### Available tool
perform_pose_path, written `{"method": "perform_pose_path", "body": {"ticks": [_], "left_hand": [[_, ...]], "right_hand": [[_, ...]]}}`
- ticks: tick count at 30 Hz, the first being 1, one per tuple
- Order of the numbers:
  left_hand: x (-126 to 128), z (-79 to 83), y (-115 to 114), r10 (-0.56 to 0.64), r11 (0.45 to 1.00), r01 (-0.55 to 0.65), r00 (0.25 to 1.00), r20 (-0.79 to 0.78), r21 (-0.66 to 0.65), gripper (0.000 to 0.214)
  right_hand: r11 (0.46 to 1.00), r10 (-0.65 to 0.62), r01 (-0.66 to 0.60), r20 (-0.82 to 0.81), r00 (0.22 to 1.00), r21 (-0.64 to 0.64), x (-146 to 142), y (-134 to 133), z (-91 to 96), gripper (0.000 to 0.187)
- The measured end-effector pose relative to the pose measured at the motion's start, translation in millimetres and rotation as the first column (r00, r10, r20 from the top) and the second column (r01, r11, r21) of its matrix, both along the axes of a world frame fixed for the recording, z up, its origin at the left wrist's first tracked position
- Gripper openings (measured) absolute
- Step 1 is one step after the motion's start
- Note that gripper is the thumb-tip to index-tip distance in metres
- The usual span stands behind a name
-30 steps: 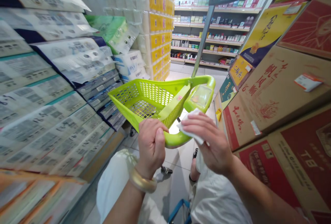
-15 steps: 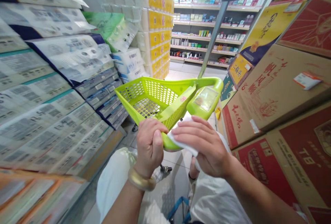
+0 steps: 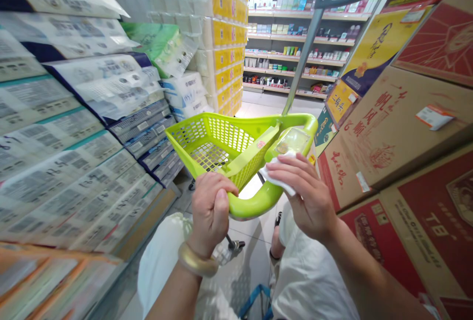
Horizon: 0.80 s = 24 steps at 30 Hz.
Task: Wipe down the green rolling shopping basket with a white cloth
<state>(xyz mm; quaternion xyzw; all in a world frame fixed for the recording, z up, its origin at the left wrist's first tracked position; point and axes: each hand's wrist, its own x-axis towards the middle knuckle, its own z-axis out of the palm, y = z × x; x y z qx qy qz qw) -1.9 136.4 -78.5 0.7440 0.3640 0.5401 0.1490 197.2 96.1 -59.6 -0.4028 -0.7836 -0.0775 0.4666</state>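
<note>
In front of me stands a lime-green shopping cart [image 3: 221, 162] with a perforated basket and a rounded handle [image 3: 254, 206]. My left hand [image 3: 211, 207] is wrapped round the handle's left end, a gold bangle [image 3: 197, 261] on its wrist. A folded white cloth or tissue [image 3: 283, 175] lies under the fingers of my right hand [image 3: 305, 194], pressed on the handle's right curve, just below the clear-covered panel [image 3: 291, 144]. The fingers are close together over the cloth. Its underside is hidden.
Stacked paper packs [image 3: 66, 162] rise close on the left, with yellow-and-white packs [image 3: 223, 49] behind them. Cardboard cartons [image 3: 391, 123] line the right side. A grey metal pole [image 3: 305, 59] stands up behind the cart. Stocked shelves [image 3: 281, 34] are at the back.
My right hand has slid the white cloth along the handle, right and slightly up toward the panel, uncovering the handle's front bend. My left hand keeps its grip on the handle.
</note>
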Motion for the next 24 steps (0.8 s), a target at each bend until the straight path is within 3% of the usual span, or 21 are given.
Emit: {"method": "perform_pose_path", "body": {"ticks": [4,6,11,13,16,18,22,24], "left_hand": [[-2,0.1,0,-0.022,1.000,0.022,1.000,0.009,0.009,0.039],[-3,1.8,-1,-0.024,1.000,0.024,1.000,-0.001,-0.003,0.039],[-4,4.9,-2,-0.045,0.999,0.044,0.999,-0.024,-0.018,0.040],[-3,4.4,-2,-0.047,0.999,0.047,0.999,-0.012,-0.008,0.039],[-5,4.5,-2,-0.045,0.999,0.045,0.999,-0.003,-0.009,0.038],[-6,6.3,-3,-0.050,0.999,0.050,0.999,-0.017,-0.020,0.039],[-9,11.5,-4,-0.055,0.998,0.054,0.998,-0.044,-0.032,0.039],[-10,12.8,-5,-0.052,0.998,0.050,0.997,-0.048,-0.047,0.039]], "right_hand": [[0.979,0.203,-0.203,0.129,0.971,-0.015,-5,-8,0.2,0.032],[0.969,0.246,-0.246,0.149,0.958,-0.019,-2,-6,-0.7,0.034],[1.000,0.020,-0.020,-0.035,0.999,0.006,16,14,-4.0,0.035],[1.000,0.022,-0.022,-0.027,0.999,-0.009,17,14,-2.0,0.035],[0.987,0.150,-0.143,0.095,0.984,-0.076,17,15,5.0,0.035],[0.979,0.172,-0.157,0.112,0.979,-0.130,26,24,9.9,0.034],[0.988,-0.063,0.057,-0.040,0.997,-0.144,50,52,17.0,0.027],[0.984,-0.070,0.065,-0.025,0.997,-0.166,50,56,20.8,0.026]]}}
